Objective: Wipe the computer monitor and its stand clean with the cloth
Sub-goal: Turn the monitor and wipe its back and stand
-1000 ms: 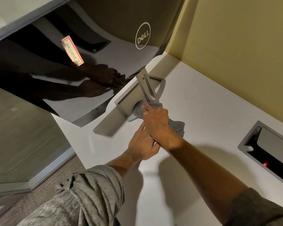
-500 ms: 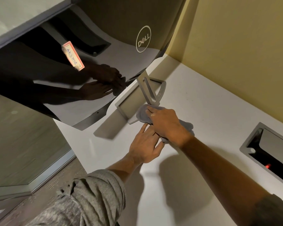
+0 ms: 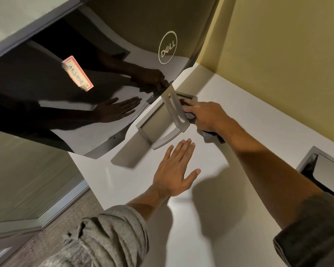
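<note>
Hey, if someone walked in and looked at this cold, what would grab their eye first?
Probably the big dark Dell monitor filling the upper left, its glossy back mirroring both hands and carrying a pink-edged name label. Below it, the right hand presses a grey cloth against the silver stand, while the left hand hovers flat over the white desk.

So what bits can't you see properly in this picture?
- Cloth: mostly hidden under the right hand, head view.
- Stand base: its far side is behind the upright and that hand.
- Monitor: cut off by the top and left edges.
- Sticker: writing runs past its end.
</note>
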The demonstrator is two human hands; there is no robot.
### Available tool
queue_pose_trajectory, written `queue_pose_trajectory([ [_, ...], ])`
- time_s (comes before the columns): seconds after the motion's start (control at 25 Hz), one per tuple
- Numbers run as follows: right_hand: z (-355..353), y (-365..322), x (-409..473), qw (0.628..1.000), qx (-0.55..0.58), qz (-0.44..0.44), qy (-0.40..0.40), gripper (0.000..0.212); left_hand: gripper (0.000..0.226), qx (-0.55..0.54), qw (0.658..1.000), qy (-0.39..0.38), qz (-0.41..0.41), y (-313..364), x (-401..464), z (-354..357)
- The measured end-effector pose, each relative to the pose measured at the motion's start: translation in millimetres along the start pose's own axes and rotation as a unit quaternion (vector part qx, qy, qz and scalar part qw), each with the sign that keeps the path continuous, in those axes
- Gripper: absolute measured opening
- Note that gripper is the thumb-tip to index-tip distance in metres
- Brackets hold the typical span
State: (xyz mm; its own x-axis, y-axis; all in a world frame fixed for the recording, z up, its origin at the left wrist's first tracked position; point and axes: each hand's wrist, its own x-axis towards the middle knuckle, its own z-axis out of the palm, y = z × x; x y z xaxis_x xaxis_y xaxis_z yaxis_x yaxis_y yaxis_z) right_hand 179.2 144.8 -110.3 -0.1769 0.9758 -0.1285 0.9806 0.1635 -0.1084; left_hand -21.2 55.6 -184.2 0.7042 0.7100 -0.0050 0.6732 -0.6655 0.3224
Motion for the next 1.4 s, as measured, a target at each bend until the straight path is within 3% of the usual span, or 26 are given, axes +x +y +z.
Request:
queue_pose_trajectory([
  [0.16,19.1,7.1,-7.7,1.0,-0.004,-0.007,-0.019,0.067,0.076,0.002,1.0,-0.012,-0.004,-0.5,1.3,-0.2],
  [0.32,27.6,17.4,-26.8,0.995,-0.094,-0.012,-0.009,0.073,0.074,0.004,1.0,-0.013,-0.011,0.4,1.4,-0.2],
  [0.48,19.1,34.1,-16.9,0.991,-0.066,0.087,0.075,0.072,0.073,0.004,1.0,-0.01,-0.011,0.3,1.5,0.2],
  [0.56,19.6,27.3,-6.9,0.992,-0.079,0.018,0.093,0.073,0.073,0.005,1.0,-0.008,-0.012,0.5,1.6,0.4],
  [0.68,39.2,13.6,-5.2,0.995,-0.084,-0.054,0.013,0.072,0.072,0.001,1.0,-0.013,-0.014,0.6,1.6,0.5],
  [0.96,40.0,25.0,13.1,0.992,-0.045,0.099,0.056,0.066,0.07,-0.006,1.0,-0.004,-0.015,0.9,1.1,-0.9],
  [1.08,26.3,32.0,27.4,0.985,-0.002,0.163,0.064,0.048,0.07,0.003,1.0,-0.006,-0.013,0.3,1.8,-1.1],
  [1.24,26.1,22.4,44.9,0.992,-0.01,0.067,0.104,0.045,0.07,0.009,1.0,-0.013,-0.014,0.6,2.2,-0.7],
  [1.4,41.0,23.8,29.3,0.99,0.001,0.12,0.07,0.055,0.07,0.006,1.0,-0.018,-0.012,0.3,1.7,-1.2],
])
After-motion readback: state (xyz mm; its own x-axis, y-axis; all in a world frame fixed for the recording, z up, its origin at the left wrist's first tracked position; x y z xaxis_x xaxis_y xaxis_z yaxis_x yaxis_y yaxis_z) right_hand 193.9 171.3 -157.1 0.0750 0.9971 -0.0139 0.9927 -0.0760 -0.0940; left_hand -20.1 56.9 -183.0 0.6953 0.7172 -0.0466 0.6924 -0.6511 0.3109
